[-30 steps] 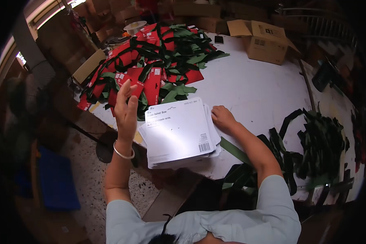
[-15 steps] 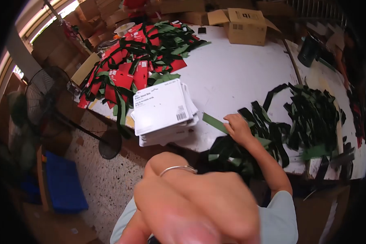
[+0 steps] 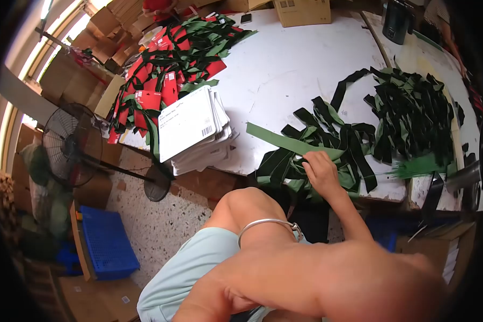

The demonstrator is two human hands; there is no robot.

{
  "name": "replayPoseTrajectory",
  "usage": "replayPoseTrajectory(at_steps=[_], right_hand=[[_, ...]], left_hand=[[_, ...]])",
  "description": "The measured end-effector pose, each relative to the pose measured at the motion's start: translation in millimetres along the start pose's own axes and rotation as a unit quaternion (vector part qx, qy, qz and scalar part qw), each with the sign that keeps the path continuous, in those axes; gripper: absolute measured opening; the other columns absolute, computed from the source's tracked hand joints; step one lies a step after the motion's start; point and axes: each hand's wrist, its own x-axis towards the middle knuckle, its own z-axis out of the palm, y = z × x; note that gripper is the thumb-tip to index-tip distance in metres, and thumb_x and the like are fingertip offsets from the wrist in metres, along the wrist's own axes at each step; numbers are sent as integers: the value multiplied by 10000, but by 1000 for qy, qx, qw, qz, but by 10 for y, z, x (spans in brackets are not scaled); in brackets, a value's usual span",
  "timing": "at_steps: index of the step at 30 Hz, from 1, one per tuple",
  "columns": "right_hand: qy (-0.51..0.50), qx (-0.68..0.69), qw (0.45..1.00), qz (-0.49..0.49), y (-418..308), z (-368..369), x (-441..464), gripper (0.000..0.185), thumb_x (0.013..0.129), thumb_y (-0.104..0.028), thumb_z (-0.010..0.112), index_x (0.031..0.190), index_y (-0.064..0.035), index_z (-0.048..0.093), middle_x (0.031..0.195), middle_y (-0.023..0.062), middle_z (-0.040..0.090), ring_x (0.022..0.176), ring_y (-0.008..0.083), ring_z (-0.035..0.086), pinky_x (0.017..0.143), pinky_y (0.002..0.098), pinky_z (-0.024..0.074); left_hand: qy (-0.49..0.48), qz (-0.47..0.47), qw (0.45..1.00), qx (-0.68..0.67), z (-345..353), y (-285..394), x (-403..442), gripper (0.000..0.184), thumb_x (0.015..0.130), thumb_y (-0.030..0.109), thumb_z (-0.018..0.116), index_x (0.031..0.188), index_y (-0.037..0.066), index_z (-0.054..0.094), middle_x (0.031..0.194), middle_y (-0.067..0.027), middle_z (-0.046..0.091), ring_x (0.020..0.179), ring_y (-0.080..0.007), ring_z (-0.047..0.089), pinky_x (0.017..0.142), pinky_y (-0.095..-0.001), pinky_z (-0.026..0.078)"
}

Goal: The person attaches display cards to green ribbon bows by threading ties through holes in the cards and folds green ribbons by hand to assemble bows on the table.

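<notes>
My right hand [image 3: 323,173] is at the table's near edge, over a loose heap of dark green velvet ribbon strips [image 3: 354,142]. Its fingers are closed at the lower edge of a lighter green ribbon strip [image 3: 284,140], which stretches out to the left across the heap. Very close to the camera, my left hand [image 3: 381,279] is large and blurred, with its fingers not readable. A silver bangle [image 3: 267,220] hangs at that arm, in front of my knee. Left of the ribbon stands a stack of white printed cards [image 3: 187,126].
Red cards [image 3: 169,88] mixed with green ribbon lie at the table's back left. A larger ribbon heap [image 3: 410,115] is on the right. At the back are a cardboard box [image 3: 303,13] and a phone [image 3: 246,19]. A floor fan [image 3: 70,144] and blue crate [image 3: 108,241] stand left.
My view has shifted, and the left arm now spreads across to the lower right. More of the green strip shows, reaching farther left from my right hand.
</notes>
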Motion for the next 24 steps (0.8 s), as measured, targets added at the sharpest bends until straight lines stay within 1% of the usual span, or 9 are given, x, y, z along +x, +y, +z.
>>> replayPoseTrajectory(at_steps=[6,9,11,12,13,16,18,20,24], right_hand=[[-12,-20,1000,14,18,-15,-131,164,799,-52,640,951,-12,593,927,139,610,866,348,568,738,421,472],[-10,-29,1000,6,-11,47,-157,153,793,-46,642,937,-20,595,914,121,609,871,318,575,748,405,483],[-14,-46,999,-23,-79,106,-103,150,795,-47,642,937,-22,600,924,119,609,869,313,574,749,401,481],[-8,-27,1000,2,-184,50,-85,148,799,-48,638,940,-24,599,926,120,608,868,311,573,748,397,480],[-16,-29,999,6,-230,66,-64,152,800,-55,638,943,-23,596,924,122,608,868,311,572,749,399,479],[-30,-25,999,3,-229,230,-54,166,794,-62,646,945,-18,592,914,120,605,879,311,571,774,405,473],[-77,-10,997,-18,-320,196,-18,168,825,-94,600,964,0,583,967,191,581,938,373,526,842,430,443],[-47,-9,998,-43,-371,224,-7,163,819,-65,594,965,6,581,927,189,577,894,383,526,806,450,443],[-67,-8,997,-36,-370,208,-83,164,817,-68,594,962,7,580,912,190,574,887,380,527,801,452,443]], left_hand=[[17,-7,1000,25,-161,-37,37,566,948,307,522,1405,42,318,1208,-132,513,902,-272,606,738,-389,502],[20,-5,999,39,-201,-5,-15,565,947,303,523,1403,40,320,1205,-132,514,904,-271,605,739,-388,501],[25,-6,998,51,-407,142,7,565,946,300,524,1403,39,321,1203,-132,515,905,-271,605,739,-387,501],[28,-5,998,59,-646,236,108,564,945,298,525,1402,38,321,1203,-132,516,905,-270,605,740,-387,501],[33,-3,997,67,-420,367,-78,564,944,297,525,1402,37,322,1202,-132,516,906,-270,605,740,-387,501],[38,16,995,96,-534,483,-191,564,943,293,527,1401,35,323,1199,-133,518,908,-269,605,741,-386,501],[54,17,992,114,-664,261,-18,563,942,290,527,1400,33,324,1198,-133,519,909,-268,604,742,-385,500],[66,18,989,131,-731,311,-45,563,940,287,528,1399,32,325,1196,-133,519,910,-268,604,742,-384,500],[71,22,984,161,-592,483,-248,562,938,281,530,1398,29,327,1193,-133,521,912,-266,604,744,-383,500]])
